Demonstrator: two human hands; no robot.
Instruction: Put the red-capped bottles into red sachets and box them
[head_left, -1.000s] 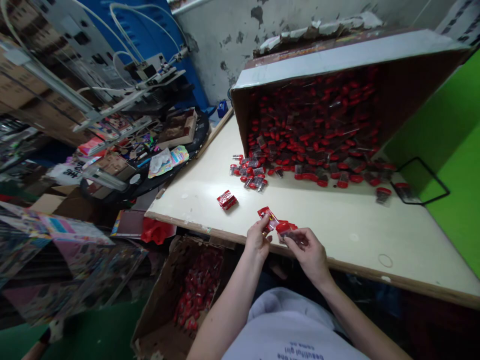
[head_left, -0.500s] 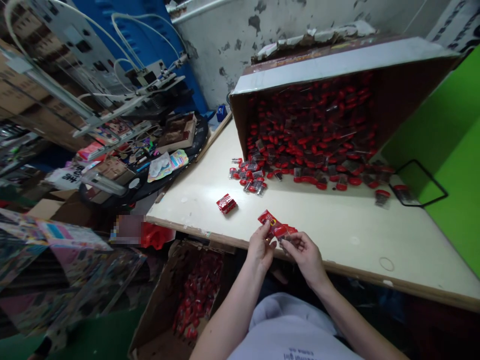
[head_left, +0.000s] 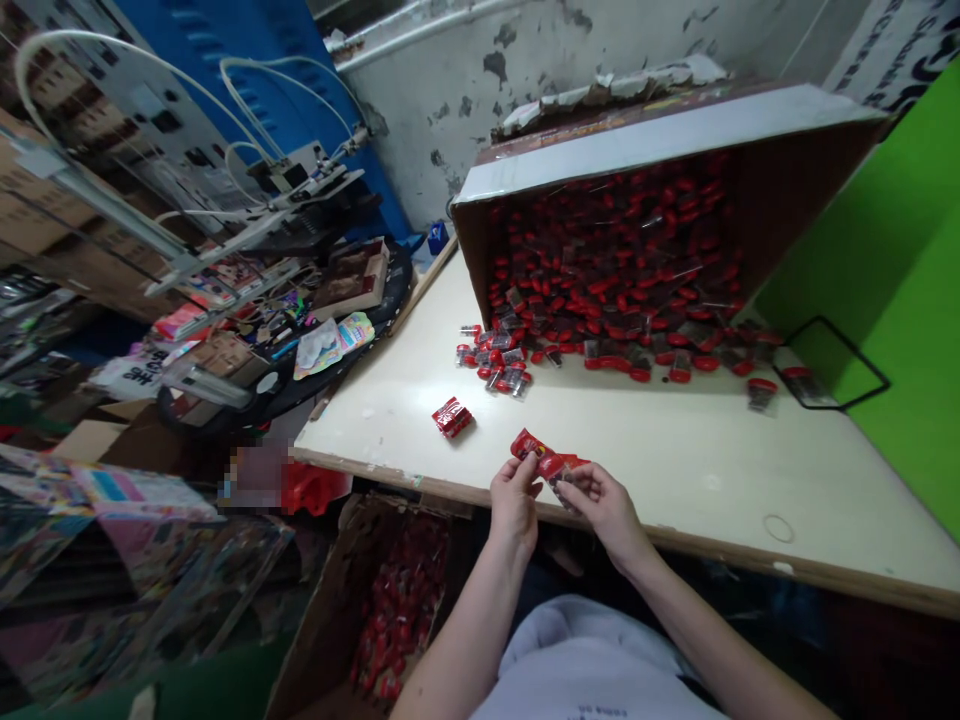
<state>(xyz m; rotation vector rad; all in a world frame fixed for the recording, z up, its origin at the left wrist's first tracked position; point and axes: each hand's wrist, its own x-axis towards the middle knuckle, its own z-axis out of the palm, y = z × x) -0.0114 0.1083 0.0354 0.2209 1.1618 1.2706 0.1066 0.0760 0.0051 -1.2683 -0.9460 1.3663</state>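
Near the table's front edge, my left hand (head_left: 516, 495) pinches a small red printed packet (head_left: 527, 442) between thumb and fingers. My right hand (head_left: 606, 508) is closed on the right end of a red piece with a clear, dark-filled part (head_left: 561, 468); the fingers partly cover it. The two red pieces meet or overlap between my hands, and I cannot tell whether they are joined. A stack of red printed packets (head_left: 453, 418) lies on the table to the left of my hands.
A large cardboard box (head_left: 469, 250) on its side spills red-capped clear containers (head_left: 510, 375) onto the white table (head_left: 660, 450). Below the edge stands another carton (head_left: 315, 620) holding red pieces. A black wire frame (head_left: 874, 385), rubber band (head_left: 778, 528) and machine (head_left: 247, 240) are around.
My hands stay close together at the table edge, holding the red pieces. The left fingers have shifted slightly on the packet. The whole view has tilted a little.
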